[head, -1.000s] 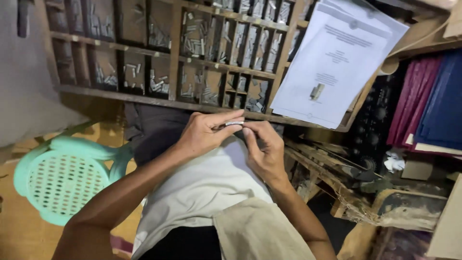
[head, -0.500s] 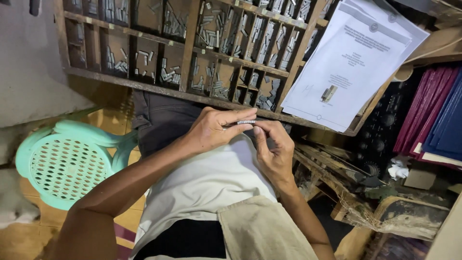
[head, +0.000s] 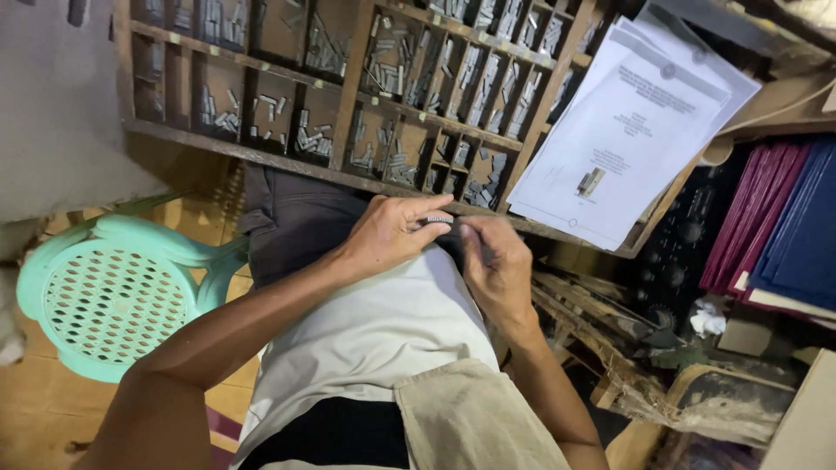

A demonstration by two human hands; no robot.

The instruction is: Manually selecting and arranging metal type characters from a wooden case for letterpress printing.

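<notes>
Metal type slug [head: 438,219] sat pinched in left hand [head: 392,233] grip, thumb and forefinger narrow around it, held just near of wooden type case [head: 348,96]; right hand [head: 496,265] touched slug's right end with fingertips [head: 466,231], holding nothing else, grip narrow; judged best done by keeping slug level, left pinch steady, right fingers nudging lightly; white paper sheets [head: 627,130] leaned at right; green plastic stool [head: 104,296] stood at left.

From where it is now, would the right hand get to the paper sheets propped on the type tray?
Probably yes. The right hand sits just below the white paper sheets, with nothing between them, though its fingers are busy at the small metal piece held by the left hand.
</notes>
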